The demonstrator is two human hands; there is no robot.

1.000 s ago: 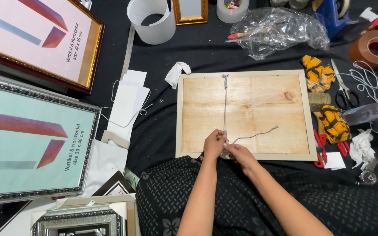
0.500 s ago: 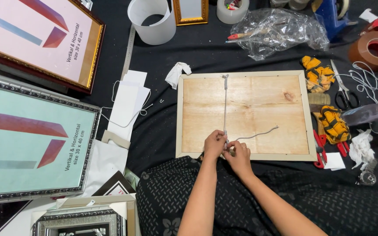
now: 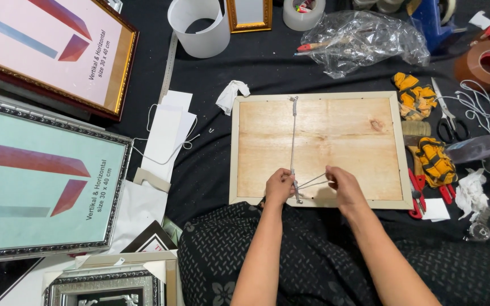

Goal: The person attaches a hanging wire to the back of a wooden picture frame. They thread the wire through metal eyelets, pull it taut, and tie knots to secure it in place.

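Tying the hanging cord (image 3: 294, 141) at the near edge of the frame back (image 3: 347, 147) (wooden backing face up on the black cloth in front of me). Left hand (image 3: 279, 187) pinched shut on the cord at the lower fastener. Right hand (image 3: 342, 184) closed on the loose ends, pulled off to the right. Next move, I'd say: hold tension, cinch the knot.
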